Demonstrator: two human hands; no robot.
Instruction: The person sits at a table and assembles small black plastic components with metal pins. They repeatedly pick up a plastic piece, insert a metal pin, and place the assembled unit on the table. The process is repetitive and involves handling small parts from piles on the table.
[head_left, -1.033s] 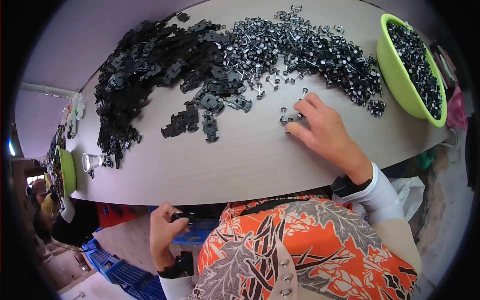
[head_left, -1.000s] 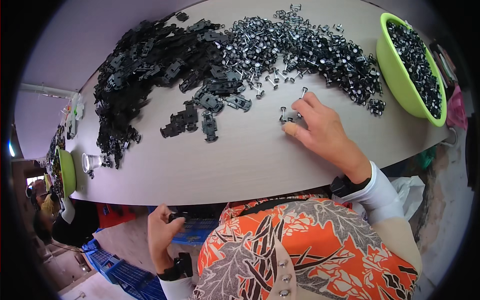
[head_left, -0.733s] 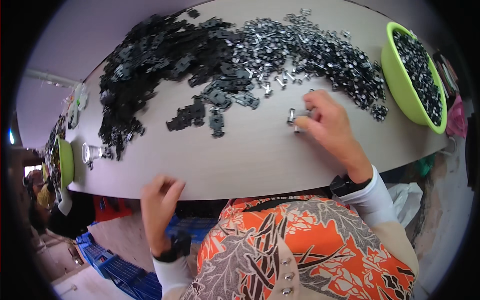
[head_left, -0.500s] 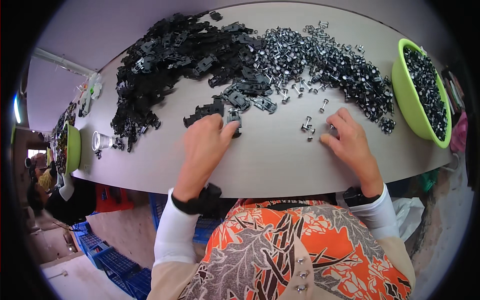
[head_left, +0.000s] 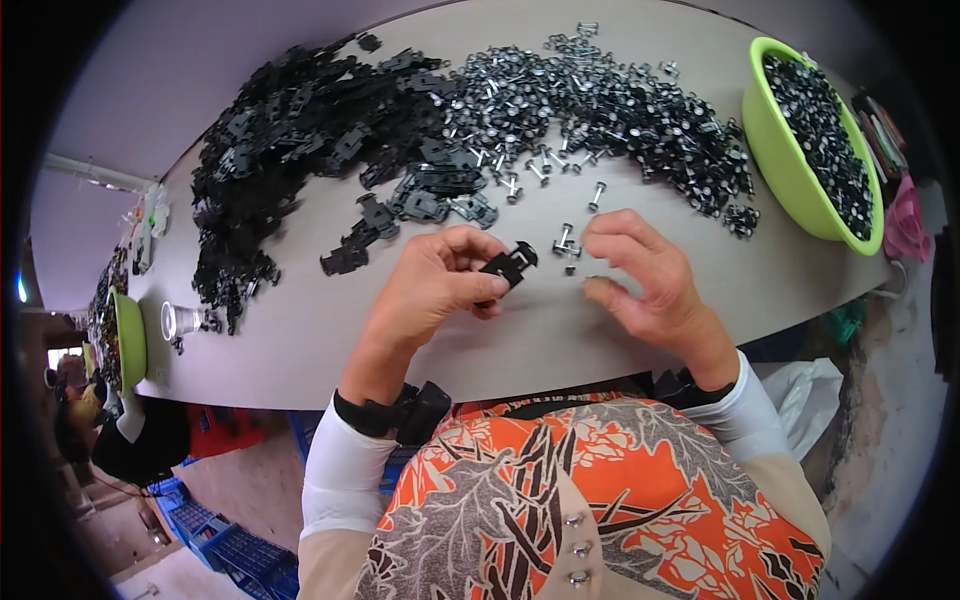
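Pinched between the thumb and fingers of my left hand is a black plastic toy car chassis, lifted and tilted with one end toward the right. My right hand hovers just beside it, thumb and fingers apart, and I see nothing between them. A few small wheel-and-axle pairs lie on the table by its fingertips. One more axle pair rests a little farther off. Beyond my left hand, several loose chassis lie in front of the big chassis pile.
A wide heap of wheel axles spreads across the far side of the table. At the right stands a green basin full of wheel axles. A clear cup lies at the left, near another green basin and a person.
My left hand has picked up a chassis from the table and turned it toward the right. My right hand has come closer to it with its fingers spread. The whole view has shifted slightly.
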